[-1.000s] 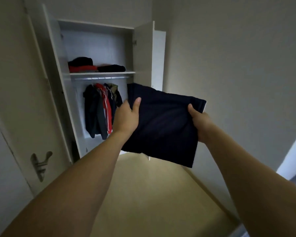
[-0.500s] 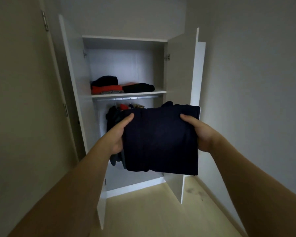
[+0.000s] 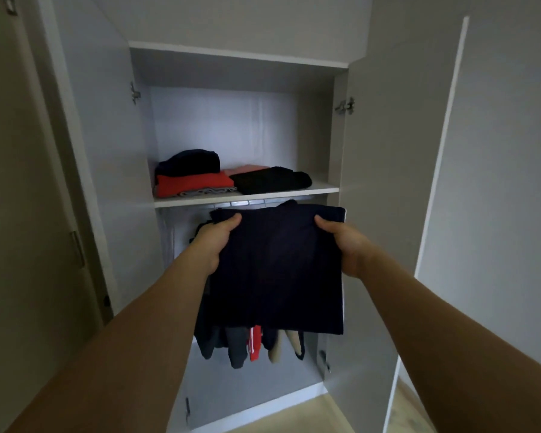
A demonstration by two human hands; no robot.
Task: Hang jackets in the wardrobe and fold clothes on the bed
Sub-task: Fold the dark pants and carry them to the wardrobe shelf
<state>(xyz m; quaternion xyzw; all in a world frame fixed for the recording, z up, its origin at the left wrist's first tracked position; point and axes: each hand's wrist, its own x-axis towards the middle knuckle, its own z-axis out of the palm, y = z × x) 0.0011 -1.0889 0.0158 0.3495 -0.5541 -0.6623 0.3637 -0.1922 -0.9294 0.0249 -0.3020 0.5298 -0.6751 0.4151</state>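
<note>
Fingers point(image 3: 231, 220) grip folded garment's point(image 3: 278, 273) top corners.

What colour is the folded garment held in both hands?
Very dark navy, with a thin white edge on its right side; head view. folded garment

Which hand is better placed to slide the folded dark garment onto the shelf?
Probably the right hand. It grips the garment just below the shelf's bare right end, beside the black pile. The left hand sits below the stacked clothes.
</note>
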